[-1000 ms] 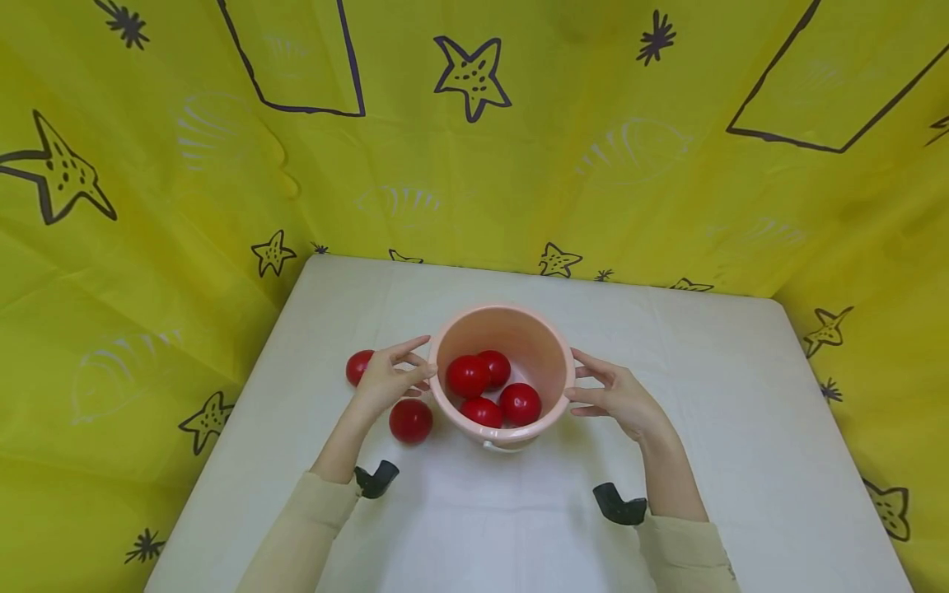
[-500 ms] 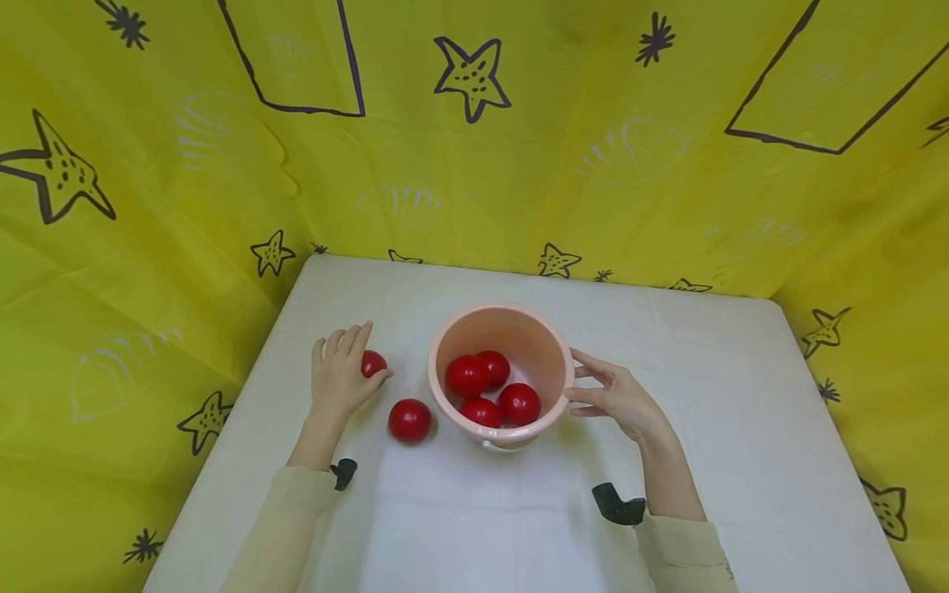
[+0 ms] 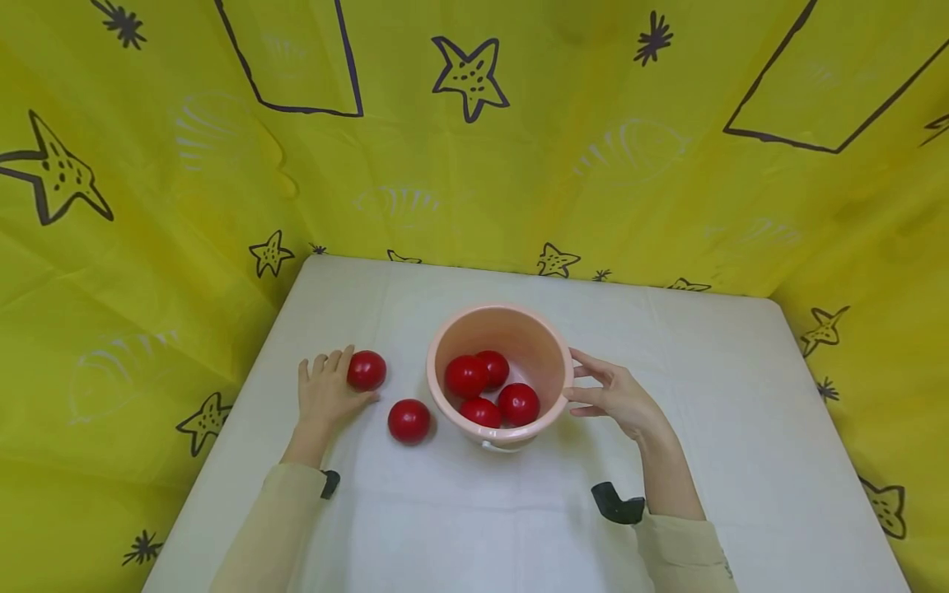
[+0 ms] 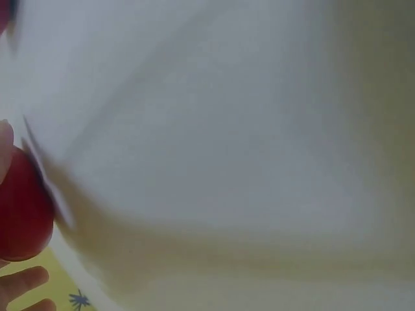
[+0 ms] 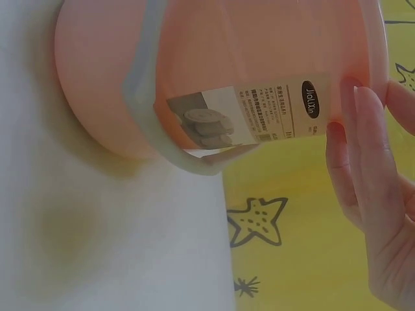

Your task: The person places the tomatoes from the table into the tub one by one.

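Note:
My left hand [image 3: 329, 391] is just left of a red ball [image 3: 366, 371] on the table, its thumb and fingers spread. In the left wrist view the thumb [image 4: 5, 149] overlaps the ball [image 4: 23, 210], and two fingers show below it. A second red ball [image 3: 409, 421] lies nearer me, beside the pink bucket [image 3: 544, 346]. Several red balls [image 3: 465, 377] rest inside the bucket. At its right side my right hand [image 3: 619, 399] touches it near the rim with fairly straight fingers. The right wrist view has these fingers [image 5: 366, 142] against the bucket wall.
A white cloth-like surface covers the table [image 3: 460, 527]. Yellow curtains [image 3: 474, 165] with starfish drawings stand behind and at both sides. The bucket's pale handle [image 5: 146, 97] hangs down beside a printed label [image 5: 259, 113]. Black fittings [image 3: 618, 504] stick out at both wrists.
My left hand has left the bucket's rim, passed over the far ball, and drawn back left and nearer me, uncovering the ball, which shifted slightly. The right hand and bucket stayed put.

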